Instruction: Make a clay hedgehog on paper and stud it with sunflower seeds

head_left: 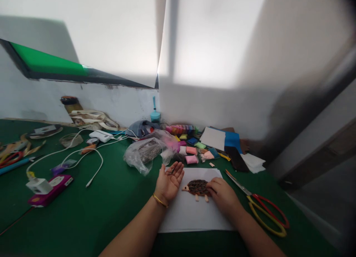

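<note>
A small brown clay hedgehog with a pink snout and feet lies on a white sheet of paper. My left hand rests palm up on the sheet's left edge, fingers spread, with a few small dark seeds on the palm. It wears a gold bangle at the wrist. My right hand lies palm down at the hedgehog's right end, its fingertips pressed against the clay back. Whether they pinch anything is hidden.
Red and yellow scissors lie right of the sheet. A clear bag of seeds, coloured clay blocks and felt sheets sit behind. White cables, a charger on a pink box and tools lie left, on the green table.
</note>
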`<state>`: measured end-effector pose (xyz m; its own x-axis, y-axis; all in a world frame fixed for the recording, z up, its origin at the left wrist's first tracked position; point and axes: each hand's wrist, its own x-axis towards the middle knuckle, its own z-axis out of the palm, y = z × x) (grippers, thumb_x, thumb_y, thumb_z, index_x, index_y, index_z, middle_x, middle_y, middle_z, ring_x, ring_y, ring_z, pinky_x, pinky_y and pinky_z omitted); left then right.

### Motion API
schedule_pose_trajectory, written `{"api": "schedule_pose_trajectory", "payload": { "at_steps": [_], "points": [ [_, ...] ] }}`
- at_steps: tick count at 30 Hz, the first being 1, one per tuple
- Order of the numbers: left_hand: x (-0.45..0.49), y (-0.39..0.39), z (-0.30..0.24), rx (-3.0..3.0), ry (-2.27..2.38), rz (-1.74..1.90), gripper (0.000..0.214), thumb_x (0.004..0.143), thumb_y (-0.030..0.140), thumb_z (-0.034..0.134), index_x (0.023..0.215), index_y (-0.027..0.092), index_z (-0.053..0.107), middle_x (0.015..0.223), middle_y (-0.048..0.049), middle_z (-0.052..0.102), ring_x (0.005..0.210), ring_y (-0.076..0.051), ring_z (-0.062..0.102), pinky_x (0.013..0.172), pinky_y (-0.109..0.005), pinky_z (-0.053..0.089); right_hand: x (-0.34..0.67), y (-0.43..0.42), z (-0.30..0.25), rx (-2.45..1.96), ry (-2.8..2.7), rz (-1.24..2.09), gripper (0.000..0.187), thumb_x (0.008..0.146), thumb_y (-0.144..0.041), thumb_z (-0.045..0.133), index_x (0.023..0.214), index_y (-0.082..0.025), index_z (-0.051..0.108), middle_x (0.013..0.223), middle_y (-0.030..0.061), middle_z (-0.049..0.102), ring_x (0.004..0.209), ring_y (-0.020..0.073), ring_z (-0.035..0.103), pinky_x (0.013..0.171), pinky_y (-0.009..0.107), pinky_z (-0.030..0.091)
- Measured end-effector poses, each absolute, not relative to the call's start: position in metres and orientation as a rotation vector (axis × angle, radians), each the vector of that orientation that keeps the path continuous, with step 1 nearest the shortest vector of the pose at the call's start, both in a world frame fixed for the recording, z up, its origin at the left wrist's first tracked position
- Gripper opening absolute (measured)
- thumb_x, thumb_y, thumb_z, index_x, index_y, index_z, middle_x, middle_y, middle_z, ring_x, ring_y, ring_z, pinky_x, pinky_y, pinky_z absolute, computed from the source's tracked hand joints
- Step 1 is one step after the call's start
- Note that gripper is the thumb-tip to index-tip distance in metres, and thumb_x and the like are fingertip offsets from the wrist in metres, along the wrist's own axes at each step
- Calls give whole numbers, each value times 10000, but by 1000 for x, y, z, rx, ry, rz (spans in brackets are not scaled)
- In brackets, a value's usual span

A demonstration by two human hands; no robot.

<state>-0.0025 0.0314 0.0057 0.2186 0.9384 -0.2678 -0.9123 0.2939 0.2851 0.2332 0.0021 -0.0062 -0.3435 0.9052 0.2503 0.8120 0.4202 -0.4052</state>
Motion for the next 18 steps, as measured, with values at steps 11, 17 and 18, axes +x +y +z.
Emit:
{"api": "schedule_pose_trajectory", "payload": {
  "at_steps": [11,17,18],
  "points": [
    [-3,33,2,88,425,1283,418,871,454,429,979,98,619,1126,-175,608,1133,-261,531,915,-391,468,232,2,-8,-1427,-2262,290,208,839,-179,454,853,-196,661,861,56,588,851,192,520,774,312,407],
    [-3,33,2,86,411,1286,420,865,452,444,984,87,613,1132,-178,603,1150,-268,516,935,-390,452,237,1,-6,-1434,-2234,343,204,838,-192,463,897,-201,658,878,54,585,866,190,521,782,313,406],
    [-3,33,2,84,412,1286,420,865,452,445,984,86,613,1128,-177,604,1150,-267,515,936,-389,450,237,1,-6,-1438,-2229,348,201,837,-192,463,884,-199,659,874,55,585,864,189,521,780,312,406]
  ]
}}
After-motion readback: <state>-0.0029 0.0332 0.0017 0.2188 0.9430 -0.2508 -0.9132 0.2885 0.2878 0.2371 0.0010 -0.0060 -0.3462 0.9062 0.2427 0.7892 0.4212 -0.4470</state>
